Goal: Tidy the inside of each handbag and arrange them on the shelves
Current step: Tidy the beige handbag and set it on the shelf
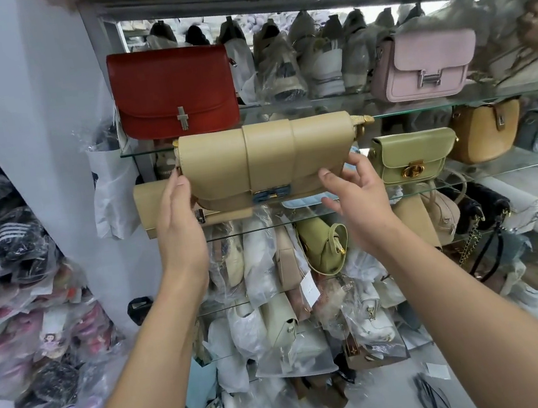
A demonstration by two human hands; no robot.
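While the beige handbag (pixel 268 159) was held up just below and to the right of the red handbag (pixel 172 89), flap shut and clasp facing the viewer, it was carried mostly at one end, and that looked like the weak point. The left hand (pixel 178 223), directly below the red handbag, gripped the beige handbag's left end, thumb on the front and fingers hidden behind. The right hand (pixel 353 199), lower and further right, was loosely spread, its fingertips only touching the bag's lower right edge and holding nothing. Whether the bag rested on anything could not be told.

Judged from this, a loosening left grip would probably let the right end drop. The bag's top lay across the front edge of the glass shelf (pixel 454 105) that bore the red handbag, so a lift might knock its gold fittings on the glass. Pushing it back could shove the tan clutch (pixel 153 202), below the red handbag and partly behind the left hand, or crowd the green handbag (pixel 413 156), lower and well to the right.
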